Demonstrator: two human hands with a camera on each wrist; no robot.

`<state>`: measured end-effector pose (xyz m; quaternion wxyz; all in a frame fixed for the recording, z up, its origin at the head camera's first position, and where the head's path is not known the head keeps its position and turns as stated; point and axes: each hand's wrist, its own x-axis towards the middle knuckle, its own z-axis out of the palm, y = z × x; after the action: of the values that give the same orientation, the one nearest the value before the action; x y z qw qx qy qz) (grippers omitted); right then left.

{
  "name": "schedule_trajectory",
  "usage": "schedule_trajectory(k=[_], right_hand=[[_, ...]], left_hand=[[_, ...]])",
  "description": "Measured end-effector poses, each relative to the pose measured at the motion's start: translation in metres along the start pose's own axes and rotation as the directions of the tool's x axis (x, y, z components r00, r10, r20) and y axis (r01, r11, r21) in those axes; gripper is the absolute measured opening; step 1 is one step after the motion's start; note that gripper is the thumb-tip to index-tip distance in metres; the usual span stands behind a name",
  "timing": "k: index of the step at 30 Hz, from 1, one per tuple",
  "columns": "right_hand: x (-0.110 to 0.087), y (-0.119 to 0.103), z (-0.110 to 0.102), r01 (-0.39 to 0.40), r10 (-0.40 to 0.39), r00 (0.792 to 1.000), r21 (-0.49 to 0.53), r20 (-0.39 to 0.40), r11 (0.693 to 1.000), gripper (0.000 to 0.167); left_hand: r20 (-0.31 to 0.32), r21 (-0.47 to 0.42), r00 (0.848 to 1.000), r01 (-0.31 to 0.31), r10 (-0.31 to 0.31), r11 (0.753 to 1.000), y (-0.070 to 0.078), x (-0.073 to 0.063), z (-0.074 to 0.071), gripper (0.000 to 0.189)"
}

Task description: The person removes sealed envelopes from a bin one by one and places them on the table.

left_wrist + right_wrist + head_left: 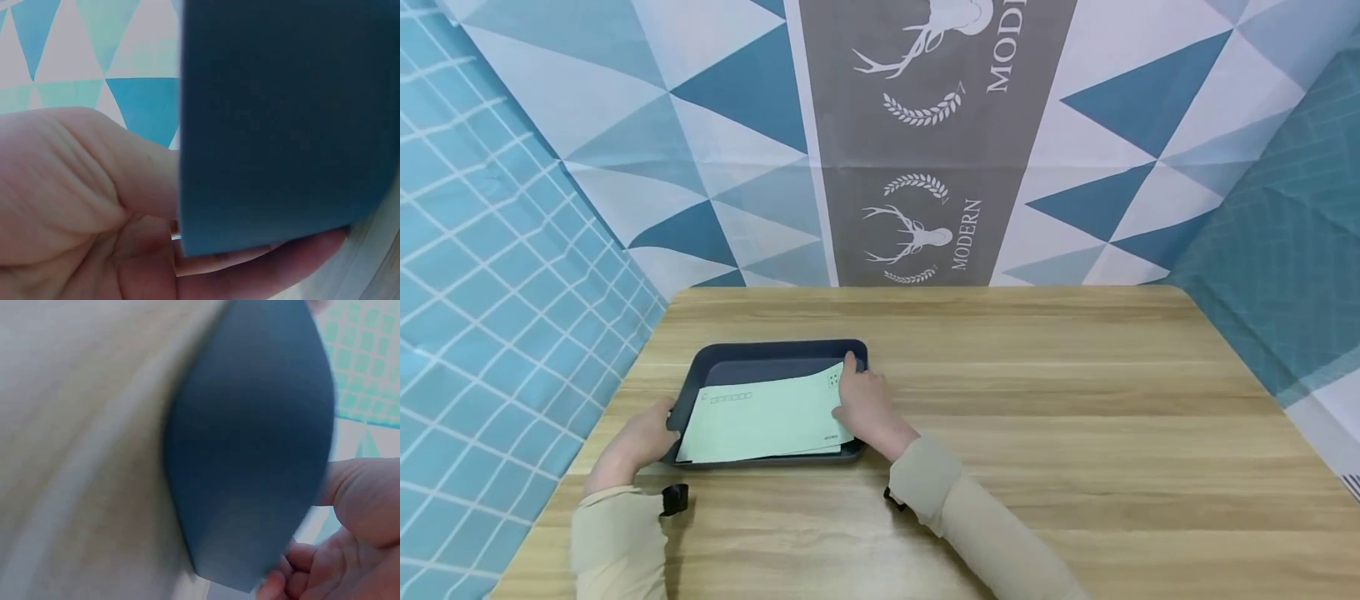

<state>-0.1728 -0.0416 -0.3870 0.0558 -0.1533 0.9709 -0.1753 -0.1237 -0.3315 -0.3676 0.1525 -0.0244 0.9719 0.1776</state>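
A dark blue-grey rectangular tray [775, 367] rests near the left side of the wooden table. Pale green envelopes [760, 419] lie in it, the top one showing a row of small boxes and a stamp square; the edge of another peeks out underneath. My left hand [642, 437] grips the tray's left side, and the left wrist view has its fingers beneath the tray wall [281, 125]. At the opposite end my right hand [867, 406] holds the right side, thumb over the rim by the envelopes. In the right wrist view, the outer wall [250, 437] partly hides its fingers.
The wooden table [1037, 400] stretches off to the right of the tray. Behind it hangs a patterned cloth [760, 167] with triangles and deer heads. Blue checked cloth [490, 275] borders the left side. Dark straps [675, 499] show at the wrists.
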Motion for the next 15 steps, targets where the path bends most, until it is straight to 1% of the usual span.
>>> schedule_trajectory(k=[2,4,7,9,12,15], right_hand=[[0.000,0.003,-0.005,-0.027,0.026,1.000,0.100,0.014,0.995,0.072],[0.000,0.007,-0.009,-0.038,0.035,0.999,0.195,0.019,0.980,0.054],[0.000,0.013,-0.014,-0.045,0.043,0.999,0.314,0.014,0.948,0.033],[0.001,0.018,-0.015,-0.059,0.060,0.998,0.376,0.009,0.925,0.022],[0.001,0.024,-0.015,-0.094,0.093,0.995,0.473,0.025,0.876,0.018],[0.002,0.029,-0.015,-0.123,0.111,0.992,0.576,0.056,0.808,0.016]], left_hand=[[0.005,0.003,1.000,0.001,-0.001,1.000,0.000,0.000,0.000,0.052],[0.010,0.001,1.000,0.003,-0.003,1.000,0.001,0.000,-0.001,0.052],[0.033,-0.001,0.999,0.008,-0.008,1.000,0.003,-0.001,-0.001,0.054],[0.048,-0.003,0.999,0.011,-0.011,1.000,0.004,-0.002,-0.002,0.055],[0.061,0.000,0.998,0.018,-0.018,1.000,0.003,-0.003,-0.001,0.056],[0.058,0.006,0.998,0.019,-0.019,1.000,0.002,-0.003,-0.001,0.054]])
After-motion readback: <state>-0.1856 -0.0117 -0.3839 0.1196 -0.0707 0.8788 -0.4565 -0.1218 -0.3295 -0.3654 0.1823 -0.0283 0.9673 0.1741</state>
